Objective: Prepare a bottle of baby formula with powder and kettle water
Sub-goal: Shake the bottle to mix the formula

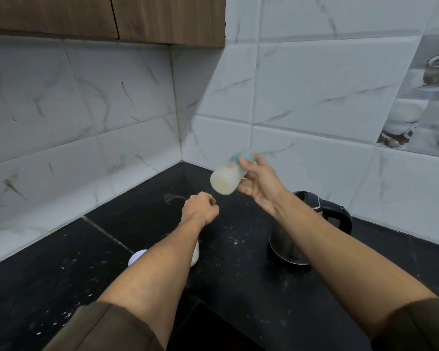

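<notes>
My right hand (257,184) grips a baby bottle (226,179) in the air above the black counter. The bottle is tilted, its base toward me and its teal collar up and away, and it is blurred. It holds pale milky liquid. My left hand (200,209) is a closed fist with nothing visible in it, hovering left of and below the bottle. A steel kettle with a black handle (335,216) stands at the right, partly hidden by my right forearm. A white container (195,254) and a white lid (136,257) lie under my left forearm, mostly hidden.
The black counter (61,287) runs into a tiled corner and is dusted with white powder specks and a wet patch (173,197). Wooden cabinets (107,19) hang above at the left. The counter's front edge drops off near the bottom middle.
</notes>
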